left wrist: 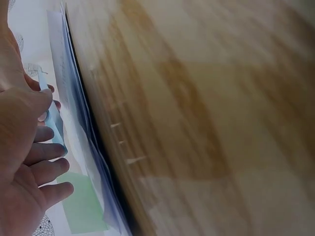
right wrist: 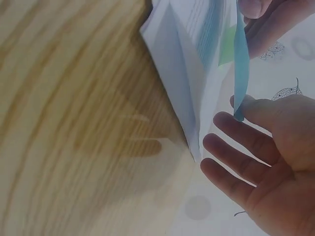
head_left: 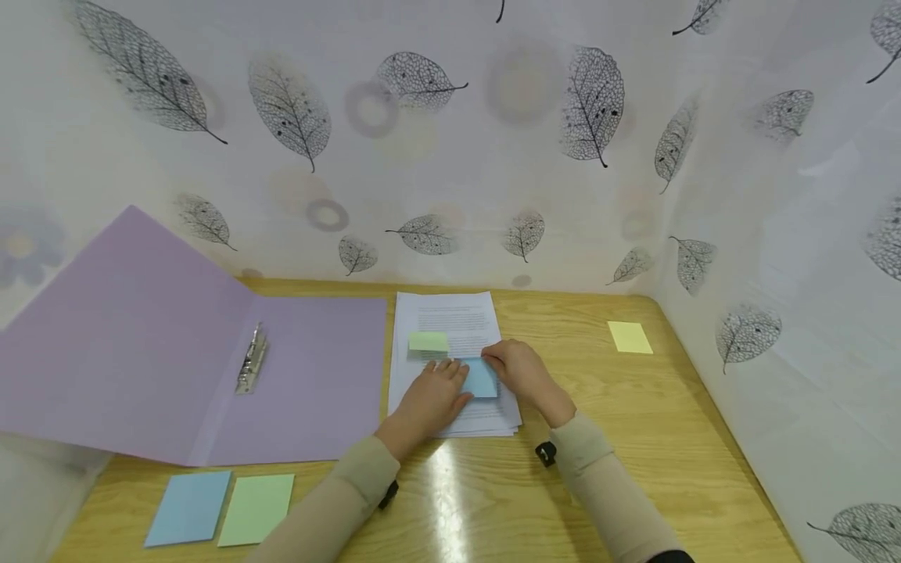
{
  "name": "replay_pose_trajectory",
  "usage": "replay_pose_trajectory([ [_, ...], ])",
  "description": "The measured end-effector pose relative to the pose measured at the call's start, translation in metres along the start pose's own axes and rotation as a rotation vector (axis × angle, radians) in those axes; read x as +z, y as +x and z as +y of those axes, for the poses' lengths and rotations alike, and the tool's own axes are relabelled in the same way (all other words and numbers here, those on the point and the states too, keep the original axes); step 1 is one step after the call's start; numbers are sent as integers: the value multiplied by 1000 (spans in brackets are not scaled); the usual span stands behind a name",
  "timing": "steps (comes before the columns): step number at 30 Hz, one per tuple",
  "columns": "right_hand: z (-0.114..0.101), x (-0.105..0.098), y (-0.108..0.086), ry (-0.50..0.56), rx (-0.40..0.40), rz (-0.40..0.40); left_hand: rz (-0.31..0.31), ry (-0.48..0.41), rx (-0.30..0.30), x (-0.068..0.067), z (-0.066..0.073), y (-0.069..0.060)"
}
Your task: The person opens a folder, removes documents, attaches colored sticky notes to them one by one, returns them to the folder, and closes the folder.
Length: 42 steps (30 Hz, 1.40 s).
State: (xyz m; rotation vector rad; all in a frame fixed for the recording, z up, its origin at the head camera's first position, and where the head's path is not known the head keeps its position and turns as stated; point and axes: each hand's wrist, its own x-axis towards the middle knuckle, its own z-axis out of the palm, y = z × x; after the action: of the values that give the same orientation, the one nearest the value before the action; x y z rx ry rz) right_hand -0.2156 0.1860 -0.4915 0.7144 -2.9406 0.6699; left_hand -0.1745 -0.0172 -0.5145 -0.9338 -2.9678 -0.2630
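A light blue sticky note (head_left: 482, 379) is held just over a stack of printed sheets (head_left: 468, 426). My right hand (head_left: 522, 374) pinches its upper right corner between thumb and index finger; in the right wrist view the other fingers of that hand (right wrist: 285, 162) are spread apart. At the note's left side, my left hand (head_left: 432, 397) holds it with the thumb and fingers. Seen edge-on in the right wrist view, the note (right wrist: 241, 64) stands away from the page. A green sticky note (head_left: 428, 342) is on the top sheet, above my left fingers.
To the left lies an open purple folder (head_left: 317, 375) with a metal clip (head_left: 252, 360). A blue pad (head_left: 188, 508) and a green pad (head_left: 256, 510) sit near the table's front left. One yellow sticky note (head_left: 629, 337) lies at right. Leaf-patterned curtains border the wooden table (head_left: 633, 453).
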Motion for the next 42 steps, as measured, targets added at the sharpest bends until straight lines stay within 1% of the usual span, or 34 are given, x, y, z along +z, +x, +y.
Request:
replay_pose_trajectory([
  [4, 6, 2, 3, -25, -10, -6, -27, 24, 0, 1, -1, 2],
  [9, 10, 4, 6, -12, 4, -12, -54, 30, -21, 1, -1, 4],
  [13, 11, 6, 8, -13, 14, -23, -64, 19, -47, 2, -2, 6],
  [17, 12, 9, 10, -17, 18, -31, -89, -2, -72, 4, -2, 8],
  [20, 13, 10, 11, -23, 16, -28, -111, -5, -78, 4, -2, 9],
  [25, 13, 10, 13, -45, 10, -19, -130, -10, -71, 2, -1, 9],
  [31, 15, 13, 13, -89, -1, -19, -122, 11, -55, 0, 0, 7],
  [36, 17, 17, 14, -126, -20, -3, -108, 30, -42, 1, 0, 8],
  [39, 19, 19, 15, -135, -6, 2, -117, 39, -32, 2, -1, 11],
  [42, 18, 20, 16, -116, 40, -1, -145, 45, -27, 1, -4, 13],
])
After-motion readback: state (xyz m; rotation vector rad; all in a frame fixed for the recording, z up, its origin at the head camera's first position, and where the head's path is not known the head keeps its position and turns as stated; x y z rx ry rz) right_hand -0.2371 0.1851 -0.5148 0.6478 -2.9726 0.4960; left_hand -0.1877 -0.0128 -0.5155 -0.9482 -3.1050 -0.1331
